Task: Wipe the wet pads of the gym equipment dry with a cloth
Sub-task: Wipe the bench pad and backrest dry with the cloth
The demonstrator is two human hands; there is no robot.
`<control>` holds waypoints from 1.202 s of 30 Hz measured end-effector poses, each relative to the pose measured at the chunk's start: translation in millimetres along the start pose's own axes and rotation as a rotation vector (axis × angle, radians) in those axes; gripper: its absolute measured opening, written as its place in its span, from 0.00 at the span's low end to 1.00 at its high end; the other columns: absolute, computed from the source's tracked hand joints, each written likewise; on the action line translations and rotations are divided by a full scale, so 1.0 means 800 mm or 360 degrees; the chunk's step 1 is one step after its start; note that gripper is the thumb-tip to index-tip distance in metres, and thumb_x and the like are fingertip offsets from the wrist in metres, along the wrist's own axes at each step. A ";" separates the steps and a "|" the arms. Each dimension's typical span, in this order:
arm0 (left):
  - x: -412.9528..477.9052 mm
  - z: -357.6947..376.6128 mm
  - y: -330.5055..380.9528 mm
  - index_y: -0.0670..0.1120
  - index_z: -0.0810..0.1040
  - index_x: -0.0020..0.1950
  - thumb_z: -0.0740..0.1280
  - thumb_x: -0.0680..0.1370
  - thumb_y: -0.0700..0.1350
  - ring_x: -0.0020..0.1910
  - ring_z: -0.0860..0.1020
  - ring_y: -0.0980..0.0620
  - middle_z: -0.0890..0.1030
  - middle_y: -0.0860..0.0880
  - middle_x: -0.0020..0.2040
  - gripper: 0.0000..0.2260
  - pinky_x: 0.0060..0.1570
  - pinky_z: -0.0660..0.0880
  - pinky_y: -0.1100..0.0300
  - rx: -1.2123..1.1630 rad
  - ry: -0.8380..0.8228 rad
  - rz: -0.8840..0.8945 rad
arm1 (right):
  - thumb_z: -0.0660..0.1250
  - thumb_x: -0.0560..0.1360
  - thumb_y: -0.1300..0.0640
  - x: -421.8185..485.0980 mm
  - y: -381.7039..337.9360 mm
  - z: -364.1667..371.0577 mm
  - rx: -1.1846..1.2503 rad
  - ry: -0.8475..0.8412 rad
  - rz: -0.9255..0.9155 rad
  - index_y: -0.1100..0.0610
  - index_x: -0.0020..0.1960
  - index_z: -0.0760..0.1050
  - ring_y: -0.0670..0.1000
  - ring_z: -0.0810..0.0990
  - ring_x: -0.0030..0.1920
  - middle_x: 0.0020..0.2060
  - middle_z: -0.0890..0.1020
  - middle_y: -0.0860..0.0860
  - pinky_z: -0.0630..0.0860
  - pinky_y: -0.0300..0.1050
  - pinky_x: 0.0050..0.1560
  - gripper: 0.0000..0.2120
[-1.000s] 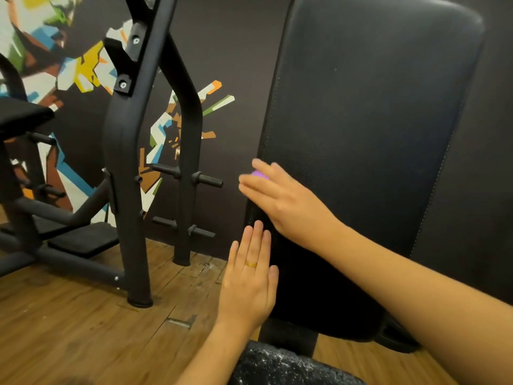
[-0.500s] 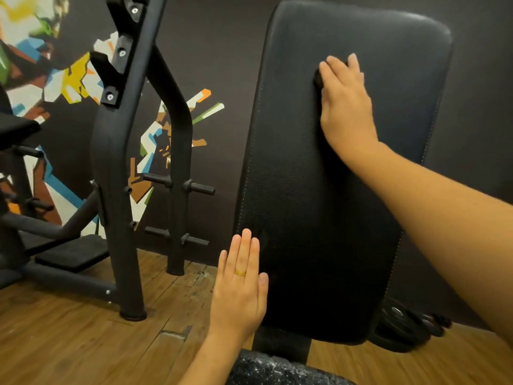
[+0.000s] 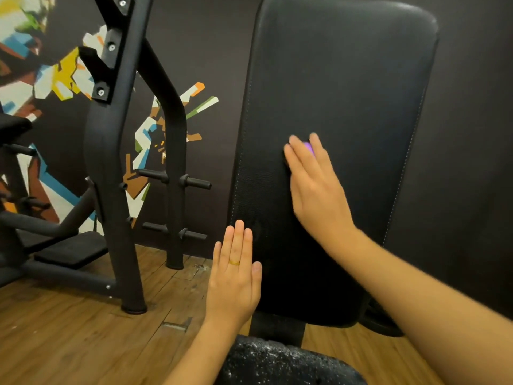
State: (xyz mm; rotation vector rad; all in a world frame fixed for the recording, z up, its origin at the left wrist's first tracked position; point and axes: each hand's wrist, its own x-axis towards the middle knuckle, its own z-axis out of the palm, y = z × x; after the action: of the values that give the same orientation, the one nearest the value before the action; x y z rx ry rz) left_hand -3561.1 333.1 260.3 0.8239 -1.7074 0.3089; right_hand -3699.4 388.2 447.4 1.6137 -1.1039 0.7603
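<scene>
While your right hand (image 3: 316, 187) lies flat on the upright back pad (image 3: 347, 93), you are in the middle of the wiping step. Its fingers are straight and spread, pressing the cloth (image 3: 308, 147) against the leather about halfway up and left of centre. Only a purple scrap of the cloth shows between the fingers; the rest is hidden under your palm. Your left hand (image 3: 234, 282) is released, with the fingers straight and together, a ring (image 3: 234, 263) on one of them. It is raised at the pad's lower left edge and holds nothing. Whether it actually touches the pad I cannot tell.

I judge the back pad to be part done. The seat pad (image 3: 277, 362) at the bottom of the head view is speckled with droplets and looks untouched. Your next move calls for firm, overlapping strokes across the rest of the back pad, then a turn down to the seat.

To your left stands a black machine frame (image 3: 111, 162) with storage pegs (image 3: 194, 182), on a wooden floor (image 3: 69, 329). Nothing blocks the pad itself, though your left hand lies in the path of any stroke towards the lower left corner.
</scene>
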 end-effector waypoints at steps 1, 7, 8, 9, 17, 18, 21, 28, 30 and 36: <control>0.000 0.001 0.000 0.43 0.50 0.83 0.52 0.84 0.47 0.82 0.51 0.44 0.50 0.45 0.83 0.28 0.78 0.52 0.45 0.0000 0.0002 -0.0001 | 0.59 0.82 0.63 -0.030 -0.002 0.000 -0.0027 -0.0064 -0.0068 0.63 0.78 0.62 0.64 0.55 0.79 0.78 0.63 0.58 0.61 0.60 0.77 0.25; 0.000 0.000 0.001 0.44 0.49 0.83 0.51 0.84 0.48 0.82 0.50 0.44 0.50 0.45 0.83 0.28 0.78 0.52 0.44 -0.0009 -0.0022 -0.0011 | 0.63 0.80 0.64 -0.037 0.026 0.000 -0.0201 -0.0220 -0.0353 0.62 0.79 0.60 0.65 0.52 0.80 0.79 0.60 0.59 0.55 0.60 0.78 0.29; 0.000 0.000 0.001 0.44 0.49 0.83 0.51 0.84 0.48 0.82 0.50 0.44 0.50 0.45 0.83 0.28 0.78 0.52 0.45 -0.0010 -0.0022 -0.0010 | 0.63 0.80 0.65 -0.022 0.024 -0.001 -0.0193 -0.0175 -0.0239 0.63 0.79 0.60 0.65 0.52 0.80 0.79 0.60 0.60 0.56 0.61 0.78 0.29; 0.000 0.000 0.001 0.44 0.48 0.83 0.51 0.84 0.47 0.82 0.50 0.44 0.50 0.45 0.83 0.28 0.78 0.52 0.45 -0.0018 -0.0021 -0.0007 | 0.62 0.80 0.66 -0.011 0.018 0.000 -0.0147 -0.0116 -0.0081 0.63 0.79 0.59 0.66 0.52 0.80 0.79 0.60 0.60 0.57 0.62 0.78 0.29; -0.001 -0.003 0.001 0.45 0.47 0.83 0.50 0.85 0.48 0.82 0.48 0.45 0.48 0.46 0.84 0.27 0.78 0.52 0.43 -0.0062 -0.0082 -0.0063 | 0.63 0.81 0.64 -0.064 -0.034 0.018 0.0057 -0.0189 0.0064 0.62 0.81 0.55 0.62 0.49 0.81 0.80 0.57 0.58 0.55 0.59 0.79 0.31; 0.000 -0.005 0.003 0.45 0.46 0.83 0.50 0.85 0.48 0.82 0.47 0.46 0.47 0.46 0.84 0.28 0.79 0.53 0.42 -0.0056 -0.0100 -0.0073 | 0.63 0.81 0.64 -0.063 -0.032 0.014 0.0069 -0.0215 0.0068 0.61 0.81 0.55 0.62 0.50 0.81 0.80 0.57 0.58 0.54 0.58 0.79 0.31; 0.000 -0.014 0.010 0.46 0.44 0.83 0.50 0.85 0.47 0.82 0.45 0.47 0.44 0.48 0.84 0.28 0.78 0.53 0.42 -0.0008 -0.0148 -0.0082 | 0.63 0.81 0.64 -0.059 -0.031 0.004 0.0090 -0.0265 0.0087 0.61 0.81 0.55 0.62 0.50 0.81 0.81 0.56 0.58 0.53 0.57 0.78 0.31; -0.002 -0.020 0.001 0.43 0.47 0.83 0.50 0.85 0.50 0.82 0.48 0.47 0.47 0.46 0.84 0.28 0.80 0.46 0.47 0.0156 -0.0194 0.0241 | 0.62 0.80 0.66 -0.067 -0.028 0.008 0.0207 -0.0118 0.0051 0.62 0.79 0.61 0.61 0.52 0.81 0.80 0.60 0.57 0.55 0.57 0.78 0.28; -0.001 -0.014 -0.007 0.43 0.46 0.83 0.49 0.86 0.51 0.82 0.49 0.46 0.47 0.45 0.84 0.28 0.80 0.45 0.48 0.0160 -0.0163 0.0255 | 0.62 0.79 0.66 -0.067 -0.030 0.015 0.0250 -0.0071 0.0042 0.62 0.79 0.61 0.61 0.53 0.81 0.79 0.61 0.57 0.56 0.58 0.78 0.28; -0.003 -0.024 -0.011 0.44 0.47 0.83 0.48 0.86 0.52 0.82 0.50 0.47 0.48 0.45 0.84 0.27 0.80 0.46 0.50 0.0202 -0.0270 0.0243 | 0.65 0.73 0.68 -0.045 -0.014 0.006 0.0361 -0.0262 -0.0080 0.59 0.78 0.58 0.60 0.51 0.81 0.80 0.59 0.55 0.47 0.54 0.81 0.35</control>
State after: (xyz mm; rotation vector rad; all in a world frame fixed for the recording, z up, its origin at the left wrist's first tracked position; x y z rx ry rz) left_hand -3541.2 338.9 262.3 0.8325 -1.9297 0.4667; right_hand -3703.4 395.5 410.2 1.9167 -1.1197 0.7517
